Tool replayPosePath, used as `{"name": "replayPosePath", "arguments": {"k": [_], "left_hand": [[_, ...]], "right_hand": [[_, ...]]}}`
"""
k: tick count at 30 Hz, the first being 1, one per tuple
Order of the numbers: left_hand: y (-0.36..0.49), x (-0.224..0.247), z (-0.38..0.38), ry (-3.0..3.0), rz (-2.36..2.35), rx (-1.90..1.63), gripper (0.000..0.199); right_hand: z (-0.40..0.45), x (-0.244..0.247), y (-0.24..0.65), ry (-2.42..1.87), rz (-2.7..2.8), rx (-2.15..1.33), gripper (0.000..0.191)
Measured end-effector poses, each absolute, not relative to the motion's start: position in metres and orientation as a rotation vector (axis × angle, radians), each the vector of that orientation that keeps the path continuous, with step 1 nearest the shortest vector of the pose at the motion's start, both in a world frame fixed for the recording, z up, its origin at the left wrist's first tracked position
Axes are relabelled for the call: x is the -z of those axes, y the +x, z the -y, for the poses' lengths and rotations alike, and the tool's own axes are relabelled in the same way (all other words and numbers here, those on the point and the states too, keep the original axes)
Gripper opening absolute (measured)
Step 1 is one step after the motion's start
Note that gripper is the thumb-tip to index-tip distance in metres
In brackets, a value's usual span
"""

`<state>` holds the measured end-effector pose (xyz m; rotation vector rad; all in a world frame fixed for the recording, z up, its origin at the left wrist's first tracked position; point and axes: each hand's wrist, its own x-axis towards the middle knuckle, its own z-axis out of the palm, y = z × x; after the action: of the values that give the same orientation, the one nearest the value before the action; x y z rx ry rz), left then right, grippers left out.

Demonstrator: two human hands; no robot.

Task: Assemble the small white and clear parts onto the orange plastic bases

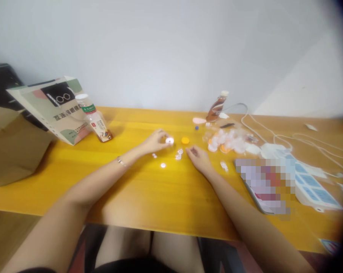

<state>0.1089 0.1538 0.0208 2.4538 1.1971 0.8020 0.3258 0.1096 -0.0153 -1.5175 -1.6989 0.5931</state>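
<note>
My left hand [158, 141] reaches over the middle of the table. Its thumb and fingers pinch a small white disc [169, 140] with a dark spot at its centre. Just right of the disc lies an orange round cap [185, 140]. My right hand [198, 158] rests on the table with its fingers curled together; whatever may be inside them is hidden. Between the hands are small white pieces with reddish marks [178, 154]. A small white round piece [163, 165] lies below my left hand, and a patterned white piece [224, 166] lies right of my right hand.
At the left stand a brown paper bag [14, 148], a printed paper bag [54, 110] and a clear bottle [96, 121]. A brown bottle [217, 107] leans behind a blurred heap of discs [231, 140]. A tablet-like device [252, 187], a blue-and-white case [313, 189] and white cables [276, 138] occupy the right.
</note>
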Motion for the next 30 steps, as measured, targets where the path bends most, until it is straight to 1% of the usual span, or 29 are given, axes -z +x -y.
{"name": "replayPosePath", "arguments": {"k": [3, 5, 10, 11, 13, 15, 16, 19, 21, 24, 30], "left_hand": [[0.088, -0.029, -0.115, 2.504, -1.045, -0.723, 0.032], [0.081, -0.03, -0.096, 2.521, -1.034, -0.646, 0.031], [0.083, -0.021, -0.08, 2.591, -1.087, -0.533, 0.027], [0.084, -0.019, -0.08, 2.6, -1.107, -0.507, 0.028], [0.083, -0.019, -0.081, 2.599, -1.137, -0.497, 0.037], [0.077, -0.02, -0.084, 2.569, -1.137, -0.56, 0.045], [0.072, -0.021, -0.086, 2.544, -1.14, -0.615, 0.045], [0.05, -0.018, -0.099, 2.465, -1.22, -0.77, 0.031], [0.036, -0.011, -0.109, 2.445, -1.317, -0.802, 0.026], [0.024, 0.002, -0.123, 2.441, -1.388, -0.782, 0.025], [0.024, 0.018, -0.13, 2.639, -1.312, -0.755, 0.024]], "right_hand": [[-0.108, 0.013, 0.325, -1.527, 1.694, -0.58, 0.03], [-0.106, 0.01, 0.324, -1.53, 1.696, -0.573, 0.031], [-0.102, 0.006, 0.322, -1.535, 1.697, -0.572, 0.034], [-0.102, 0.006, 0.322, -1.537, 1.694, -0.571, 0.034], [-0.102, 0.006, 0.322, -1.531, 1.695, -0.577, 0.034], [-0.102, 0.005, 0.322, -1.516, 1.695, -0.585, 0.034], [-0.101, 0.005, 0.322, -1.506, 1.691, -0.586, 0.034], [-0.1, 0.003, 0.321, -1.466, 1.667, -0.577, 0.035], [-0.098, 0.001, 0.319, -1.427, 1.662, -0.58, 0.035], [-0.095, 0.0, 0.316, -1.366, 1.671, -0.608, 0.034], [-0.093, -0.001, 0.316, -1.306, 1.574, -0.689, 0.033]]}}
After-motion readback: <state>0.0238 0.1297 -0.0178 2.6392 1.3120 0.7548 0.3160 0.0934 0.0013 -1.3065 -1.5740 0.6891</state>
